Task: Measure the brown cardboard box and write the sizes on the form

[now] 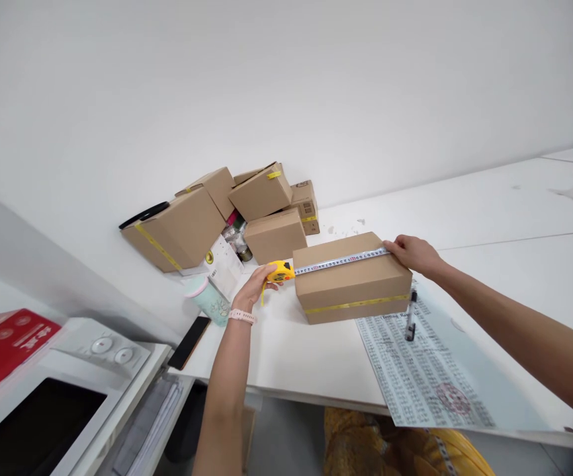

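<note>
A closed cardboard box (353,287) with yellow tape lies on the white table (296,357). A white measuring tape blade (341,260) is stretched along its top edge. My left hand (259,284) grips the yellow tape measure case (281,271) at the box's left end; a pink band is on that wrist. My right hand (413,254) is closed on the far end of the blade, pressing it at the box's right corner.
Several cardboard boxes (221,215) are piled against the wall behind. A pale green cup (207,299) and a black phone (190,342) lie at the left. A black marker (409,316) rests on a printed sheet (425,377). A white machine (58,396) stands lower left.
</note>
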`<action>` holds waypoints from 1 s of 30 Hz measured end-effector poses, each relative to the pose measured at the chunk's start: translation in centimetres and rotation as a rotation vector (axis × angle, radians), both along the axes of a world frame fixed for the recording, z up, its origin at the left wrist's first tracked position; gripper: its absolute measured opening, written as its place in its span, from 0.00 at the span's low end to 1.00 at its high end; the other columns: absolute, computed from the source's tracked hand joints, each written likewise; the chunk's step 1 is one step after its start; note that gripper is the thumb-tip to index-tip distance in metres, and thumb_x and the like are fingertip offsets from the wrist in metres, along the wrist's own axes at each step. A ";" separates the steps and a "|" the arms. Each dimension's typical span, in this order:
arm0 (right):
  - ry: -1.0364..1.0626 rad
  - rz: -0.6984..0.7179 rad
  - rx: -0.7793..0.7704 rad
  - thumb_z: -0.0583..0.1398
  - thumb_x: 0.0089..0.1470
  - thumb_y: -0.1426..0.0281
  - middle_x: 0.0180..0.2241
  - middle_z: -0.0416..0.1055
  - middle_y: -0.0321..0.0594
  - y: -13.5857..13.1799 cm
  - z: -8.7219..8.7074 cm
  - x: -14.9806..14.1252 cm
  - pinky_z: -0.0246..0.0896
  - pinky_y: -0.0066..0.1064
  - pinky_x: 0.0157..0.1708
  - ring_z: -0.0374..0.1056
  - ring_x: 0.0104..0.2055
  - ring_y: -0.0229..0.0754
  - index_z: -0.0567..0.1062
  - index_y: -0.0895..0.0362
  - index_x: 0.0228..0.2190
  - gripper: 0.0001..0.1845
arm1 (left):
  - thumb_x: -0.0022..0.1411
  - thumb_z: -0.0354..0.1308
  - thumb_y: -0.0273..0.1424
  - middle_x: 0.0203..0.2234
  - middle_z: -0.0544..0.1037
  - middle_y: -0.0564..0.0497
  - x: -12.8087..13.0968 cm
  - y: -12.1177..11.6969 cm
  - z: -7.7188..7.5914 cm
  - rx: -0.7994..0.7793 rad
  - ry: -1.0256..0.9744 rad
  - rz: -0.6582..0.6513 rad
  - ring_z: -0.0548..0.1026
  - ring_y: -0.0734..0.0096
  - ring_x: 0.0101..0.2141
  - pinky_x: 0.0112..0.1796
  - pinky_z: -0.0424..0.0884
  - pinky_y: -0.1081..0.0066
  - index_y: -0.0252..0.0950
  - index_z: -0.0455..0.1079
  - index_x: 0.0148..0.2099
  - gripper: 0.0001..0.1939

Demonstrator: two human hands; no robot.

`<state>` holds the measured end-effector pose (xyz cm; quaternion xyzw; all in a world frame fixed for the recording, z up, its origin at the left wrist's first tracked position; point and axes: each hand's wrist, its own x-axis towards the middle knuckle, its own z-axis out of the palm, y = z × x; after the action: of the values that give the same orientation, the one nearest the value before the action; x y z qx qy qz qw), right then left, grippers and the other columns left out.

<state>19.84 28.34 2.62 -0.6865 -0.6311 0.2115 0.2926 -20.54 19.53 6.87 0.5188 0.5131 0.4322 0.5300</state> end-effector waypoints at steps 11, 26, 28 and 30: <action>0.334 0.341 0.090 0.61 0.53 0.42 0.29 0.72 0.41 1.0 5.4 -1.9 0.56 0.34 0.31 0.62 0.30 0.41 0.71 0.53 0.27 0.27 | 0.48 0.72 0.44 0.37 0.75 0.46 14.9 -14.2 -4.8 -0.258 -0.537 -0.405 0.81 0.62 0.27 0.19 0.75 0.72 0.37 0.68 0.51 0.31; -0.053 0.415 0.161 0.43 0.66 0.54 0.65 0.65 0.45 3.9 0.7 -5.3 0.44 0.59 0.66 0.56 0.68 0.59 0.71 0.51 0.61 0.32 | 0.42 0.69 0.57 0.32 0.74 0.49 20.7 -9.6 -5.2 -0.256 -0.619 -0.026 0.79 0.64 0.24 0.20 0.72 0.72 0.33 0.71 0.42 0.36; -0.091 0.459 0.163 0.43 0.66 0.54 0.66 0.65 0.44 4.4 0.5 -5.9 0.44 0.60 0.65 0.55 0.69 0.59 0.71 0.50 0.61 0.32 | 0.42 0.69 0.57 0.31 0.74 0.49 20.9 -9.9 -5.4 -0.269 -0.625 -0.024 0.79 0.65 0.24 0.20 0.72 0.72 0.34 0.70 0.42 0.35; -0.125 0.492 0.160 0.44 0.65 0.53 0.65 0.65 0.43 4.8 0.3 -6.5 0.44 0.60 0.65 0.55 0.69 0.60 0.72 0.49 0.60 0.32 | 0.41 0.69 0.57 0.31 0.74 0.49 21.3 -10.2 -5.5 -0.272 -0.629 -0.032 0.79 0.65 0.24 0.20 0.72 0.72 0.34 0.70 0.43 0.36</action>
<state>13.38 33.19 2.90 -0.4990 -0.8106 0.1828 0.2461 0.76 9.36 1.36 0.2925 0.3693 0.4903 0.7333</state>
